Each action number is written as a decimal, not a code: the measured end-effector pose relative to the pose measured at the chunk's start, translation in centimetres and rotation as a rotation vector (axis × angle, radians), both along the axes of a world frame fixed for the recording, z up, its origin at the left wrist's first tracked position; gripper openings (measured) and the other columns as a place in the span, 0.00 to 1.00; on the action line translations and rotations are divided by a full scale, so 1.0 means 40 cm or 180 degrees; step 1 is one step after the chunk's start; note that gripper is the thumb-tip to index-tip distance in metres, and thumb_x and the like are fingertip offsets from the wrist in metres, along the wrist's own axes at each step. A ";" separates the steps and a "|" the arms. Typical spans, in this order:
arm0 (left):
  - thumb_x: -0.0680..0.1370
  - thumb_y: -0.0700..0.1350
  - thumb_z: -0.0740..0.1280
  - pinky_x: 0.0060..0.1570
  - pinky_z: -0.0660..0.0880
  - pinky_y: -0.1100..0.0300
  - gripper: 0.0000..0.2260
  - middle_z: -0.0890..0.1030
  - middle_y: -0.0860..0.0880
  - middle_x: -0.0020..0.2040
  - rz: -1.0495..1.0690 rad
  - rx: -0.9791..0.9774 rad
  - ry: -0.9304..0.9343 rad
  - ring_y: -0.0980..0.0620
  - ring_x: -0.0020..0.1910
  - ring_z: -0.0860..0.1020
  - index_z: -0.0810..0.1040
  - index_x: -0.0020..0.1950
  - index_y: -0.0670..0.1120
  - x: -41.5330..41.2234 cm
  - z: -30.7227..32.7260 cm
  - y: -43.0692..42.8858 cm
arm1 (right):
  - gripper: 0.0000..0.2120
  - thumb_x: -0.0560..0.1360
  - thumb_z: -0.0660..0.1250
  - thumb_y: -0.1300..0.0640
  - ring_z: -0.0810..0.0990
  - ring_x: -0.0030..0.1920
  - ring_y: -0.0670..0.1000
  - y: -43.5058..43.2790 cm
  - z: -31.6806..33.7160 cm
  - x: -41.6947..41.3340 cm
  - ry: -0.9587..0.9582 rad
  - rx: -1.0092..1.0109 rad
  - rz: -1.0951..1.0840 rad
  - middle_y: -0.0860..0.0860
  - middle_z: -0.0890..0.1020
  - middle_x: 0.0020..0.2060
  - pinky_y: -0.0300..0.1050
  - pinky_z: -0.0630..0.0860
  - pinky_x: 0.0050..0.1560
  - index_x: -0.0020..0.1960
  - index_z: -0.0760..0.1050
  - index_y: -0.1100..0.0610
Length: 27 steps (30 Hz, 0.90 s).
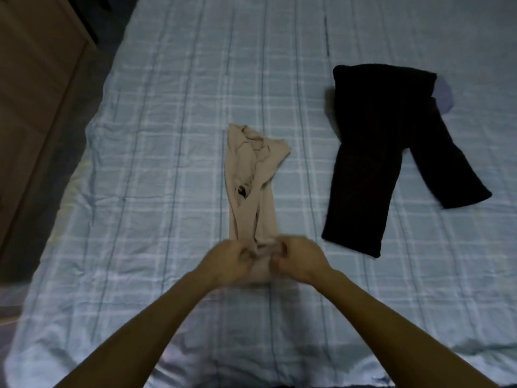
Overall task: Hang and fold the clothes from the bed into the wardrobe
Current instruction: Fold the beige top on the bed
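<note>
Both arms reach forward over the bed [167, 107], which is covered in a pale blue checked sheet, and the two hands meet close together near the middle of the view. The left hand [232, 257] and the right hand [296, 259] each have their fingers curled into the near end of a beige garment [249, 177]. They bunch the cloth between them, with the knuckles almost touching. The hands are somewhat blurred, so the exact lie of each finger cannot be made out.

The beige garment lies as a long narrow strip on the sheet. It runs straight away from the hands, and its far end is wider and rumpled. A small dark spot shows about halfway along it. A short part of the cloth also shows below the hands, on the near side.

Beyond the right hand and off to its right, well apart from the beige garment, a pair of black shorts [386, 152] lies flat on the sheet. The legs are spread towards the person and the waist is at the far end. A lavender cloth [443, 95] peeks out from behind the far right corner of the shorts, touching them.

Far to the left of the left hand, past the edge of the bed, stands a piece of brown wooden furniture [33, 93].
</note>
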State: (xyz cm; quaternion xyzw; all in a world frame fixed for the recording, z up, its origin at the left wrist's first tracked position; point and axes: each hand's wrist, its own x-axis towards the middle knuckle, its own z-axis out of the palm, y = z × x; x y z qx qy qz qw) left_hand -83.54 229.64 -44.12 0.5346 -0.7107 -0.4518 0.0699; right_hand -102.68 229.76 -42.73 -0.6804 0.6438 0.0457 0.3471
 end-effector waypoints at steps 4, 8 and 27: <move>0.74 0.36 0.66 0.53 0.71 0.53 0.17 0.77 0.42 0.55 0.0936 -0.1792 -0.0498 0.44 0.53 0.75 0.74 0.62 0.42 0.014 -0.015 -0.043 | 0.24 0.65 0.72 0.61 0.76 0.57 0.62 -0.032 -0.042 0.008 0.0439 -0.1870 -0.0270 0.61 0.77 0.56 0.55 0.74 0.55 0.61 0.75 0.59; 0.77 0.41 0.62 0.67 0.58 0.61 0.17 0.74 0.40 0.64 0.0515 -0.1330 -0.0321 0.43 0.62 0.71 0.72 0.66 0.39 0.022 -0.135 0.037 | 0.18 0.70 0.68 0.60 0.77 0.56 0.62 0.033 -0.144 0.047 0.0015 -0.1696 0.0531 0.61 0.77 0.56 0.55 0.74 0.55 0.60 0.75 0.59; 0.70 0.56 0.57 0.43 0.75 0.56 0.25 0.82 0.48 0.52 -0.0585 -0.1396 -0.0669 0.48 0.46 0.81 0.76 0.62 0.46 -0.031 -0.170 -0.033 | 0.21 0.65 0.70 0.46 0.82 0.42 0.53 -0.031 -0.142 0.033 -0.0003 -0.0973 0.0698 0.50 0.84 0.44 0.46 0.77 0.43 0.54 0.78 0.54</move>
